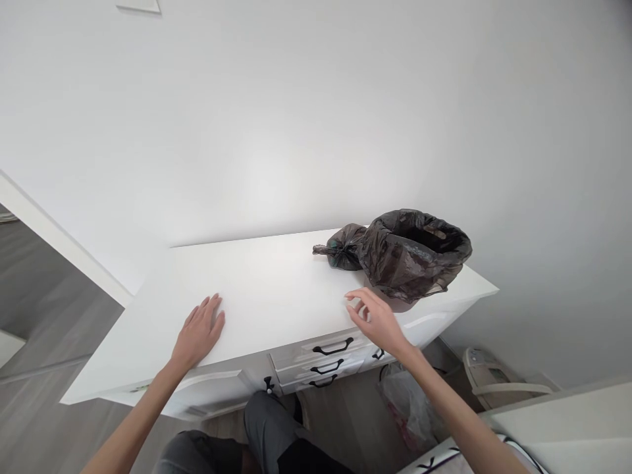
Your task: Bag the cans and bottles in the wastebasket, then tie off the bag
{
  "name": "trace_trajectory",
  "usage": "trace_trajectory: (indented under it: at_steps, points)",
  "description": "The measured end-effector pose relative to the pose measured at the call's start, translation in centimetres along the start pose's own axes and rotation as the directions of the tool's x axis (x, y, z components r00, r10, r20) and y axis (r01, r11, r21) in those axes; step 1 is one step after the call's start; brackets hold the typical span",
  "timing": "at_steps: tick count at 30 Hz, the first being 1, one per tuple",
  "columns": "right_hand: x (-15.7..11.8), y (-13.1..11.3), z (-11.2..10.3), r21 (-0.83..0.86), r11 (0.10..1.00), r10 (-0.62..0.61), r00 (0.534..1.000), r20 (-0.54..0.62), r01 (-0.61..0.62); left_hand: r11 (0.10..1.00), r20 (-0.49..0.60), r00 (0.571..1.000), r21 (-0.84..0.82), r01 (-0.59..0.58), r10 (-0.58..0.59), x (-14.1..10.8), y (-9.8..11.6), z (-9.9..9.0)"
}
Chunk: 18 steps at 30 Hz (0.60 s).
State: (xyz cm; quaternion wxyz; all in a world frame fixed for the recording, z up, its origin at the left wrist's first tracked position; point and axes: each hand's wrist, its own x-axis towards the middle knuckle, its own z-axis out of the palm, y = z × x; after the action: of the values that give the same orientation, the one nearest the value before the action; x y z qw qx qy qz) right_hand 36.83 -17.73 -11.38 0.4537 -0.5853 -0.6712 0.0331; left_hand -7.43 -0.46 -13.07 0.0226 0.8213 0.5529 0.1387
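Note:
My left hand (200, 331) lies flat on the left part of the white cabinet top (261, 289), fingers stretched out and holding nothing. Over the front edge of the top, my right hand (374, 318) is held with its fingers apart and bent, nothing between them. Just beyond it stands a bin lined with a black plastic bag (409, 260), the bag folded over the rim and its mouth facing up. Against the bin's left side rests a small knotted black bag (347, 247), its twisted end pointing left. What fills either bag is hidden.
Black-handled drawers (326, 365) face me below the top. A clear plastic bag (409, 401) lies on the floor at right, near a beige appliance (494, 375). The white wall (276, 118) rises directly behind the cabinet.

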Motion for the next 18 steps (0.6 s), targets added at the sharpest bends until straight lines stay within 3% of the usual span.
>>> trace_trajectory:
  at_steps: [3, 7, 12, 18]
  points:
    - [1.3, 2.2, 4.2, 0.138, 0.977, 0.151, 0.986, 0.07, -0.16, 0.997, -0.009, 1.0, 0.084, 0.001, -0.001, -0.3, -0.1, 0.7]
    - [3.3, 4.6, 7.6, 0.179, 0.919, 0.353, 0.935, 0.028, -0.352, 0.987, -0.032, 0.999, 0.162, 0.005, 0.0, -0.6, -0.3, 1.3]
    - [4.7, 5.8, 8.9, 0.17, 0.895, 0.417, 0.909, 0.013, -0.413, 0.986, -0.058, 0.998, 0.165, -0.004, 0.014, -0.7, -0.6, 1.6]
    - [4.5, 5.9, 9.1, 0.177, 0.889, 0.43, 0.903, 0.001, -0.423, 0.991, -0.076, 0.997, 0.136, 0.006, 0.004, -0.7, -0.7, 1.7]
